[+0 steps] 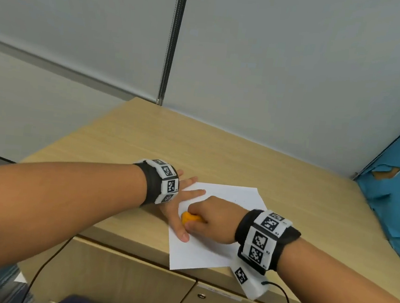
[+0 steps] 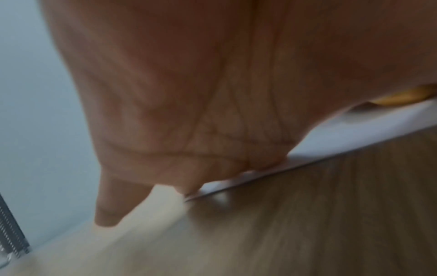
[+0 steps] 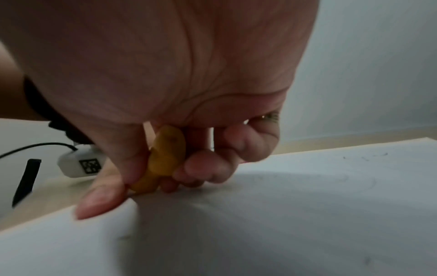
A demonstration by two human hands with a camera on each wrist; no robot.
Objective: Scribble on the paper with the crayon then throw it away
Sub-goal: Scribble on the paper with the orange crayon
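Observation:
A white sheet of paper (image 1: 211,247) lies on the wooden cabinet top (image 1: 194,146), one corner hanging over the front edge. My left hand (image 1: 184,198) rests flat on the paper's left side, fingers spread and straight. My right hand (image 1: 208,219) grips a chunky orange crayon (image 1: 188,218) in curled fingers, just right of the left thumb. In the right wrist view the crayon (image 3: 163,162) stands tip down on the paper (image 3: 283,214), thumb and fingers wrapped around it. The left wrist view shows my palm (image 2: 189,93) over the paper's edge (image 2: 343,134), with the crayon (image 2: 402,97) beyond.
A grey wall stands behind the cabinet, and a torn blue panel (image 1: 397,194) is at the right. Cabinet doors (image 1: 118,278) lie below the front edge. Black cables (image 1: 43,265) hang from both wrist bands. Faint marks show on the paper's far part (image 3: 364,158).

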